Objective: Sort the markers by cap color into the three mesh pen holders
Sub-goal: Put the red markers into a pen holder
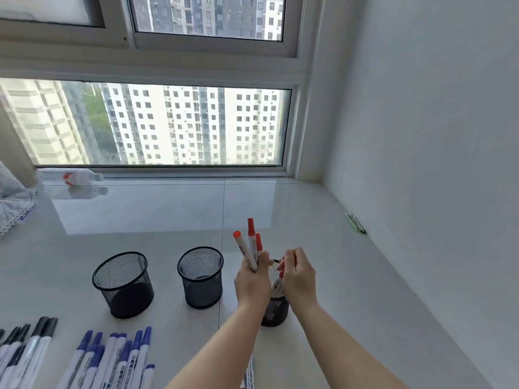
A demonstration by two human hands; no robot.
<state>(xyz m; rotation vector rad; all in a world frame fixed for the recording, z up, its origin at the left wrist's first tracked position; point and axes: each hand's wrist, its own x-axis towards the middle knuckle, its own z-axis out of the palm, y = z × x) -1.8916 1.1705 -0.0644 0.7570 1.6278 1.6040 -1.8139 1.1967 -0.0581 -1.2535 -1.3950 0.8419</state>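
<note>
While you read these lines, keep both hands over the right holder.

Left hand: your left hand (252,279) has its fingers curled around a bunch of three white markers with red caps (250,245), caps pointing up.

Right hand: your right hand (296,276) pinches one more red-capped white marker (279,284) with curled fingers, cap up, its lower end inside the right black mesh pen holder (276,313).

Risk, tipping: this holder is probably light; if the marker pushes sideways on its rim, I think it can fall over.

Risk, slipping: the bunch is held only at the lower part, so one marker may slide out when you take the next one.

Risk, wrong colour: the middle black mesh pen holder (200,276) stands near, so aim with care.

Remaining work: the blue-capped white markers (112,357) and black-capped white markers (25,343) lie at the lower left; the left black mesh pen holder (123,282) looks empty.

Open room: the glossy white tiled surface (280,209) is free behind the holders.

Edges: the white wall (435,164) closes the right side, well apart from your right hand.
</note>
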